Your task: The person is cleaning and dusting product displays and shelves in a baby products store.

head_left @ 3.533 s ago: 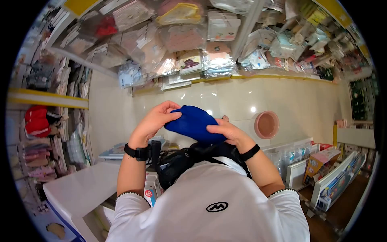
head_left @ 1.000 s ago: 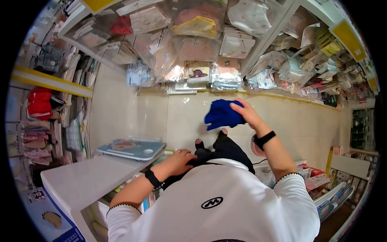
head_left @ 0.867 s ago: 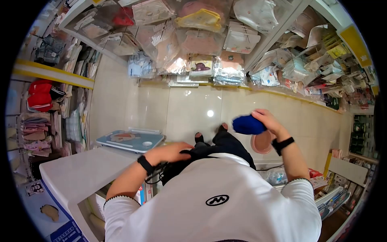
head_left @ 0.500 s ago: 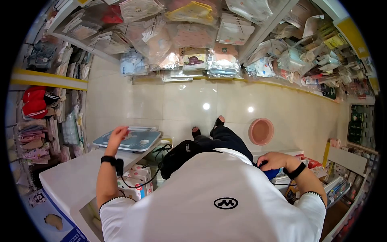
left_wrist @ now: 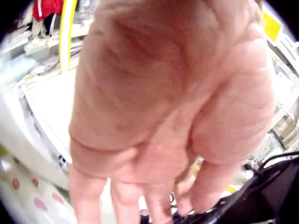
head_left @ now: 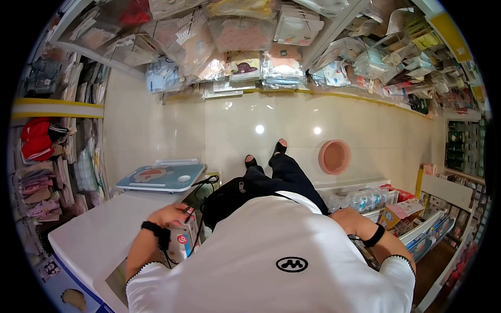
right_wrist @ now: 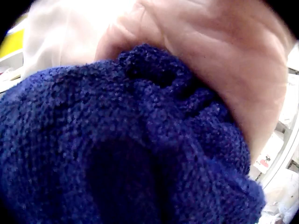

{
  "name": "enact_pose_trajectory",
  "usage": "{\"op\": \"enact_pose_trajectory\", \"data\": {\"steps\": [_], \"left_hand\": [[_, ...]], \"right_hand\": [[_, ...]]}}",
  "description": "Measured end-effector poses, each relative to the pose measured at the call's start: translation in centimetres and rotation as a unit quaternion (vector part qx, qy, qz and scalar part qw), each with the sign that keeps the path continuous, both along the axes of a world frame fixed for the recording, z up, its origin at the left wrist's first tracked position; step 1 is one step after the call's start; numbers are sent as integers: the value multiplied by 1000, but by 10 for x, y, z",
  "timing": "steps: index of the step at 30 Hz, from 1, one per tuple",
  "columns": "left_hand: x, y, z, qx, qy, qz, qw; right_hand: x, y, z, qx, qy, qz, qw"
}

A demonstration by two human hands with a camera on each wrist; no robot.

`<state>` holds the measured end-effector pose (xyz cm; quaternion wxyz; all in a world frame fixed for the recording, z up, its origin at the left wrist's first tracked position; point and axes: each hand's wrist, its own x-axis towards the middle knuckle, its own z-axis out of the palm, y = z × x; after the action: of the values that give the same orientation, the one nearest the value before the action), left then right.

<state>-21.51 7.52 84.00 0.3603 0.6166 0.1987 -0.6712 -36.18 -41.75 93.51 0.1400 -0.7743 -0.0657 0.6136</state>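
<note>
My left hand (head_left: 169,215) is down at my left side, above a white box (head_left: 182,242) and beside the white counter. A thin black cable (head_left: 195,229) runs past its fingertips. In the left wrist view its palm (left_wrist: 168,102) faces the camera and the fingers reach down, loosely extended. My right hand (head_left: 354,221) is at my right hip. It grips a bunched dark blue knitted cloth (right_wrist: 93,130), which lies folded against the palm (right_wrist: 210,51). In the head view the cloth is hidden by the hand and shirt.
A blue-grey board (head_left: 162,178) lies at the far end of the white counter (head_left: 99,224). A pink basin (head_left: 321,156) stands on the tiled floor. Bagged clothes (head_left: 244,36) hang ahead; folded clothes (head_left: 39,182) fill the left shelves. Bottles and boxes (head_left: 399,214) stand at right.
Both hands held the blue cloth at first; the left let go. The right carried it rightward and down to the hip. The left hand reached over the board, then came back toward the cable.
</note>
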Motion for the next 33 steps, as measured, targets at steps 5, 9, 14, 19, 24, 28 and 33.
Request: {"op": "enact_pose_trajectory", "data": {"steps": [5, 9, 14, 19, 24, 28, 33], "left_hand": [[65, 13, -16, 87, -377, -287, 877], [79, -102, 7, -215, -336, -274, 875], [53, -180, -13, -297, -213, -444, 818], [48, -189, 6, -262, -215, -438, 833], [50, -184, 3, -307, -274, -449, 793], [47, -174, -9, -325, -275, -442, 789], [37, -163, -3, -346, -303, -414, 785]], "right_hand": [[-5, 5, 0, 13, 0, -29, 999], [-5, 15, 8, 26, -22, -66, 997], [-4, 29, 25, 35, -24, -146, 988], [-24, 47, 30, -35, -107, -167, 979], [-31, 53, 33, -39, -220, -201, 954], [-18, 50, 25, -24, -261, -162, 951], [13, 36, 22, 47, -231, -55, 970]]}}
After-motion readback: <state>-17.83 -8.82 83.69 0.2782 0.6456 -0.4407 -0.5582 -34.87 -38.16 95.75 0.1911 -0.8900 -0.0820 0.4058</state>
